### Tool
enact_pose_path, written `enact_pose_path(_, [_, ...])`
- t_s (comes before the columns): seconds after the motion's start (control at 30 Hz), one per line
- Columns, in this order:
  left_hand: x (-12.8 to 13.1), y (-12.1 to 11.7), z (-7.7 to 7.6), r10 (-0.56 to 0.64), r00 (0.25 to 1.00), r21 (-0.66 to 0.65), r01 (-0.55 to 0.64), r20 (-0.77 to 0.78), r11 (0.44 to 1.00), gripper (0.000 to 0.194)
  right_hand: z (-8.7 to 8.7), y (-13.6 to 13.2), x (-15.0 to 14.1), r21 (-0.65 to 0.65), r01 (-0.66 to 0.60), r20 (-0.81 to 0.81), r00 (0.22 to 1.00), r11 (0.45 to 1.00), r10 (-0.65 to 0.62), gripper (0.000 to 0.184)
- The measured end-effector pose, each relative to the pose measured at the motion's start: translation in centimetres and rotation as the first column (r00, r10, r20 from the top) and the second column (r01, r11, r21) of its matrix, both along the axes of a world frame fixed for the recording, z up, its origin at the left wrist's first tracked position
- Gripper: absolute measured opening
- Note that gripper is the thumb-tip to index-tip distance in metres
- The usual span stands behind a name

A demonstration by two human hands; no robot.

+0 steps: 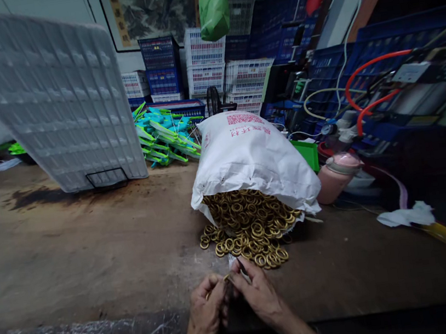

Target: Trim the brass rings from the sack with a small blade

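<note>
Close to the table's front edge, my left hand (207,307) is closed in a pinch on a brass-coloured ring (226,278), which shows only in part. My right hand (261,294) meets it from the other side, its fingertips at the ring. Between its thumb and forefinger sticks up a small dark pointed tool (242,267), mostly hidden by the fingers. Just beyond both hands lies a spill of loose brass-coloured rings (255,248). They come from the open mouth of a white woven sack (242,156) lying on its side, with many more rings inside.
A tall translucent ribbed plastic panel (67,95) stands at left in a black wire stand (106,179). Behind the sack are green and blue plastic pieces (166,136) and stacked crates (205,64). At right are a pink bottle (338,173), red hoses (374,60) and crumpled tissue (408,215).
</note>
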State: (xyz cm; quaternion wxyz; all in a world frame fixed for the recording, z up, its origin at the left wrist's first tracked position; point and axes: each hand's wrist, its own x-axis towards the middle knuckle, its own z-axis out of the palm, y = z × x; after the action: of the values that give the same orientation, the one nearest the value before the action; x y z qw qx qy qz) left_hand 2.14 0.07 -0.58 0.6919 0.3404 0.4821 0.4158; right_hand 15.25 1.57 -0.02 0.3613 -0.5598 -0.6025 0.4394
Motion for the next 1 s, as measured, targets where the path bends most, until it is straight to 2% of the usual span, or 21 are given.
enact_pose_path(0.07, [-0.1,0.0,0.1,-0.003,0.995,0.041,0.007,-0.097,0.999,0.042,0.0,0.0,-0.1,0.001,0.014,0.037,0.999,1.0,-0.014,0.022])
enact_pose_path(0.13, [-0.1,0.0,0.3,-0.039,0.994,0.043,0.043,-0.107,0.998,0.043,0.0,0.0,-0.1,0.001,0.031,0.06,0.998,1.0,-0.031,0.021])
enact_pose_path(0.27, [-0.2,-0.3,0.6,-0.137,0.986,-0.026,0.14,0.096,0.99,0.035,-0.1,0.0,-0.2,-0.02,0.034,0.016,0.999,0.999,-0.033,0.02])
enact_pose_path(0.47, [-0.2,-0.6,-0.1,-0.1,0.977,-0.048,0.111,0.188,0.993,0.027,0.2,0.0,0.0,-0.076,0.037,-0.044,0.998,0.996,-0.04,0.022])
enact_pose_path(0.57, [-0.2,-0.7,-0.3,-0.089,0.98,-0.048,0.099,0.179,0.994,0.027,0.2,-0.3,0.1,-0.024,0.028,0.101,0.995,0.999,-0.026,0.022])
enact_pose_path(0.67, [-0.3,-0.6,-0.4,-0.071,0.987,-0.029,0.076,0.145,0.997,0.03,0.1,-1.0,0.1,0.022,-0.061,0.315,0.948,0.998,0.051,0.013])
enact_pose_path(0.77, [-0.3,-0.5,-0.3,-0.071,0.993,-0.018,0.073,0.096,0.997,0.034,0.1,-1.6,0.1,0.031,-0.161,0.458,0.88,0.986,0.129,0.023])
enact_pose_path(1.0, [-0.3,-0.3,0.1,-0.059,0.998,0.05,0.058,0.024,0.997,0.041,0.8,-1.8,0.1,0.046,-0.201,0.568,0.811,0.978,0.14,0.036])
